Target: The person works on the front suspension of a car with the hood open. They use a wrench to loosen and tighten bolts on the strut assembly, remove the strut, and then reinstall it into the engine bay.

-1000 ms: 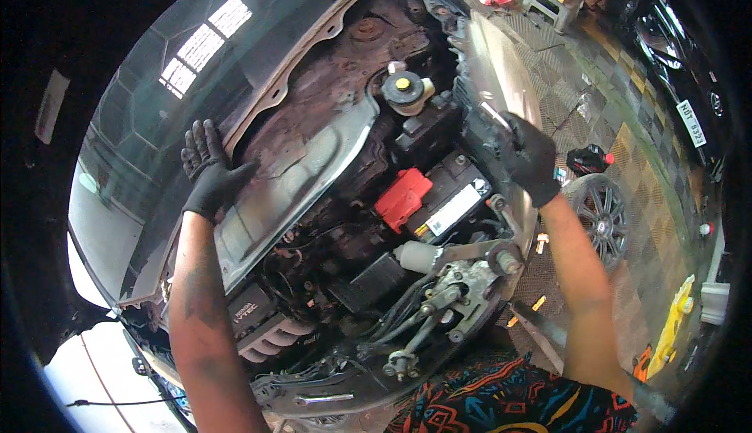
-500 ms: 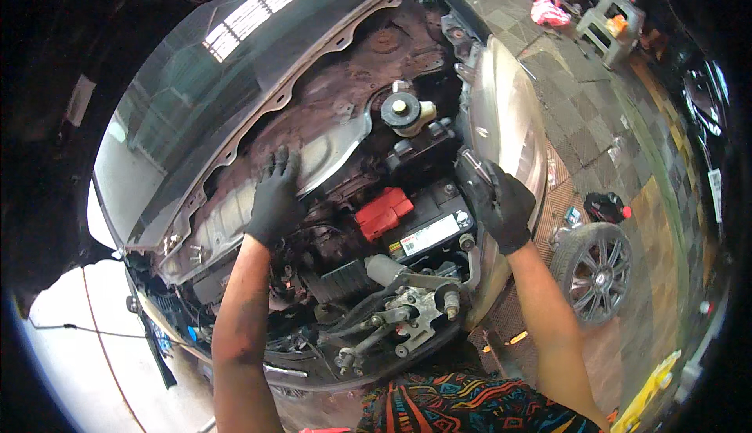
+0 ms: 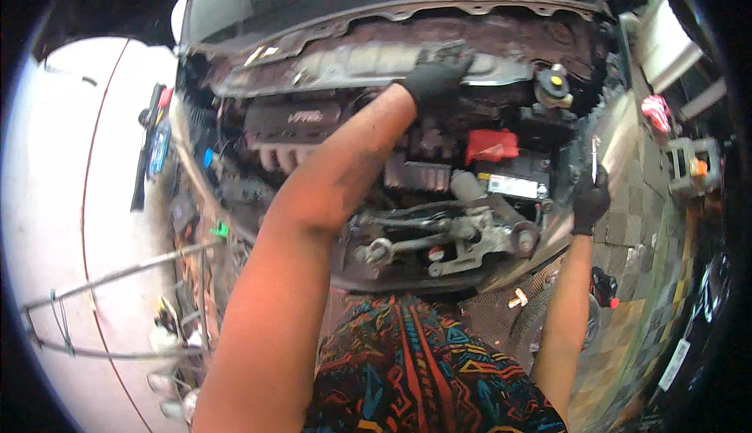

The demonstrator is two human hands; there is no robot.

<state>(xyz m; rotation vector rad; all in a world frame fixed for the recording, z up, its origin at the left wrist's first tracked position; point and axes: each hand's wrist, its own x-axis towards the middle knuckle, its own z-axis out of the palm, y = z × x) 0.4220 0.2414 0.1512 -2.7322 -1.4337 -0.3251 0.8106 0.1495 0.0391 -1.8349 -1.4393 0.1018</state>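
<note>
My left hand (image 3: pixel 435 79), in a black glove, reaches across the engine bay and rests on a long silver metal panel (image 3: pixel 352 63) below the windshield. Its fingers look stretched out over the panel, though they are somewhat blurred. My right hand (image 3: pixel 591 202), also gloved, is closed round a slim chrome tool (image 3: pixel 595 155) beside the headlight (image 3: pixel 619 131). Between my arms lies a metal wiper motor and linkage (image 3: pixel 470 237), along the front of the bay. Behind it sits the car battery (image 3: pixel 517 184) with a red terminal cover (image 3: pixel 492 146).
A reservoir with a black cap (image 3: pixel 553 84) stands at the bay's right rear. The engine cover (image 3: pixel 294 119) lies left. On the floor to the right are a grey stool (image 3: pixel 693 163) and a partly hidden wheel (image 3: pixel 533 319). A metal frame (image 3: pixel 117 272) stands at left.
The view has turned, so the car now lies more level. My left hand has moved rightward along the silver panel. My right hand still holds the chrome tool near the headlight.
</note>
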